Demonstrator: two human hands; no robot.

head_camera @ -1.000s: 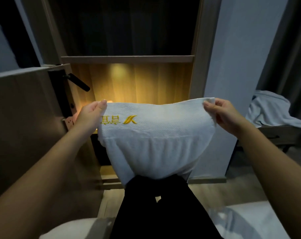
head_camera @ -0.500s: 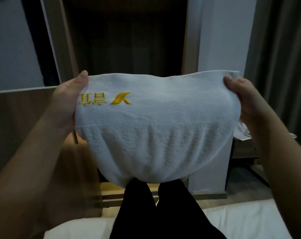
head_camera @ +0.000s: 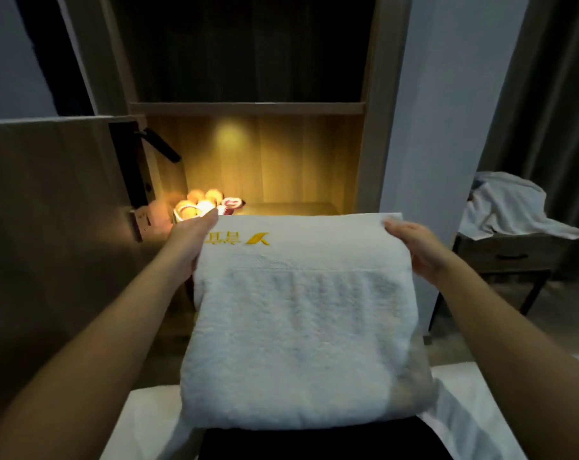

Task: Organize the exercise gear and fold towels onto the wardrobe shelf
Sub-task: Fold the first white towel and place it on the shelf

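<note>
Before the lit wardrobe shelf (head_camera: 291,208), my left hand (head_camera: 188,242) and right hand (head_camera: 416,249) each pinch a far corner of the folded white towel (head_camera: 301,333), held above my lap; round orange things (head_camera: 198,201) sit on the shelf's left end.

A folded white towel (head_camera: 298,327) with yellow embroidery lies spread toward the camera, its far edge held at both corners: the left hand (head_camera: 190,240) grips the left corner, the right hand (head_camera: 414,247) the right. Beyond it, a lit wardrobe shelf (head_camera: 291,207) holds round yellow-orange items (head_camera: 198,202). Another white cloth (head_camera: 510,207) lies crumpled on a side table (head_camera: 507,257) at right.
</note>
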